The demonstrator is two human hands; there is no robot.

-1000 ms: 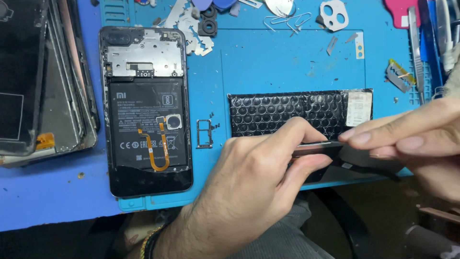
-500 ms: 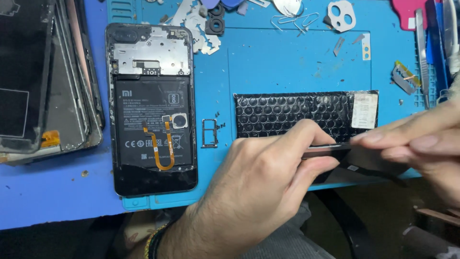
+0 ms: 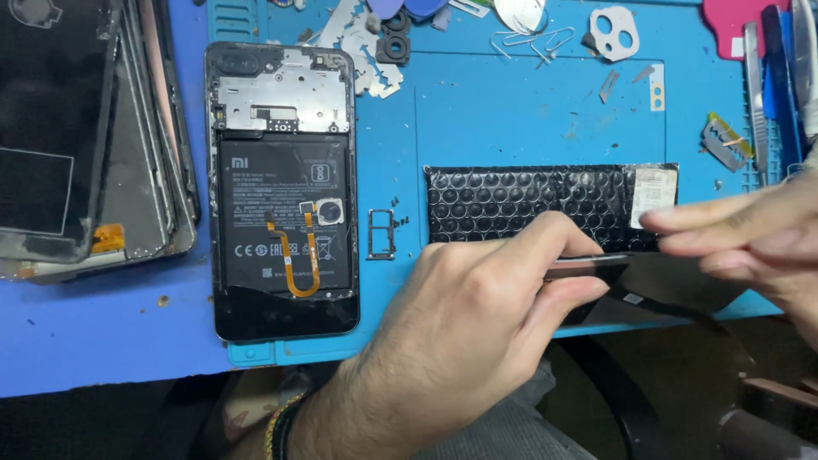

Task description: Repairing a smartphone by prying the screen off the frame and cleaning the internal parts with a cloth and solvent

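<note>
- A black bubble-wrap pouch lies flat on the blue work mat, right of centre, its long side running left to right.
- A small white rectangular label sits at the pouch's right end, near its top edge.
- The left hand comes up from the bottom edge, fingers curled closed, pinching the left end of a thin dark flat part between thumb and forefinger.
- The right hand enters from the right edge, fingers stretched out and pressed together on the right end of the same part.
- The part is held just in front of the pouch's lower edge, over the near edge of the tabletop; whether it touches the pouch cannot be told.
- An opened phone with its back cover off lies upright on the mat, left of the pouch and well apart from both hands.
- Inside the phone, a black battery carries white printed markings, and an orange flex ribbon curves across it.
- A small metal card tray rests on the mat between phone and pouch.
- A stack of dark screen panels lies at the far left on the tabletop.
- Loose items line the mat's top edge: metal shields, paper clips, and a grey camera bezel.
- A pink flat object sits at the top right corner.
- A beaded bracelet circles the left wrist.
</note>
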